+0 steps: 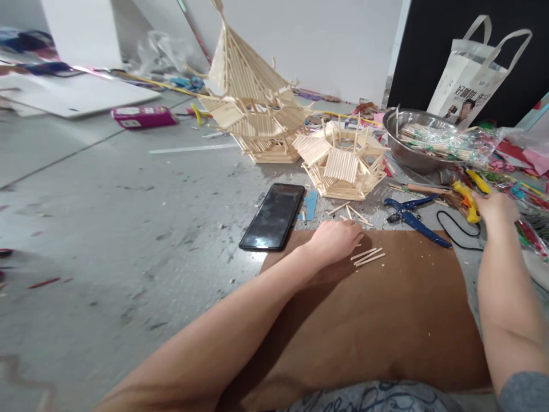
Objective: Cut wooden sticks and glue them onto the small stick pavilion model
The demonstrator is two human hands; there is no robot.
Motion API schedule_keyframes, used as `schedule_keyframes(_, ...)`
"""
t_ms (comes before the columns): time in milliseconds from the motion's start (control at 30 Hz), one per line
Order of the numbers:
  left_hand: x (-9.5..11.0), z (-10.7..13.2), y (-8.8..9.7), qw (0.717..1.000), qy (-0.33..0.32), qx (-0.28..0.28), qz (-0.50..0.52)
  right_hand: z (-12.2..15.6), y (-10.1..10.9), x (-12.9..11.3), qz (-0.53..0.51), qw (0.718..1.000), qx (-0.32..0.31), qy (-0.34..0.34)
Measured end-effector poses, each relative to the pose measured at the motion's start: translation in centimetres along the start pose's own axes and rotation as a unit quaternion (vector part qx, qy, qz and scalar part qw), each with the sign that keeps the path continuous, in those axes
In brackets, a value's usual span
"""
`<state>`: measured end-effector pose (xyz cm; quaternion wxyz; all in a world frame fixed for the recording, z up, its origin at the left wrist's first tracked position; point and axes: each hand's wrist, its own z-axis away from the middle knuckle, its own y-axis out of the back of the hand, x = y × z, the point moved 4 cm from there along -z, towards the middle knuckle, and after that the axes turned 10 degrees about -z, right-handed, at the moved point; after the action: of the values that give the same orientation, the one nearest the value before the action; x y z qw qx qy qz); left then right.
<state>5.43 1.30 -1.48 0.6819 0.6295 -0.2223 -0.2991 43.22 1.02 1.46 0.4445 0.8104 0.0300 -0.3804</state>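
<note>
My left hand (337, 240) rests low at the far edge of a brown sheet (386, 320). Its fingers are curled together, and whatever lies under them is hidden. Just right of it, several short wooden sticks (368, 257) lie on the sheet. More loose sticks (349, 213) are on the floor beyond. At the right, my right hand (498, 210) is closed on a yellow glue gun (464, 197) with an orange trigger. Blue cutting pliers (415, 219) lie open between the hands. Behind them stands a small stick-built structure (343, 166) with slanted roof panels.
A taller stick-built pagoda (259, 109) stands behind. A black phone (274, 217) lies left of my left hand. At the back right are a metal bowl (397, 137) of bagged sticks and a white bag (467, 86). A black cord (446, 226) loops beside the pliers.
</note>
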Motion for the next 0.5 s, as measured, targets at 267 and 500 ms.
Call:
schedule_keyframes(267,0.8,0.1,0.2,0.998,-0.058,-0.012,0.027,5.1,-9.8,-12.6,0.232,0.912,-0.231,0.246)
schedule_keyframes(500,0.8,0.3,-0.1,0.997,-0.065,0.021,0.022,4.4,-16.0,-14.1,0.289,0.877,-0.317,0.217)
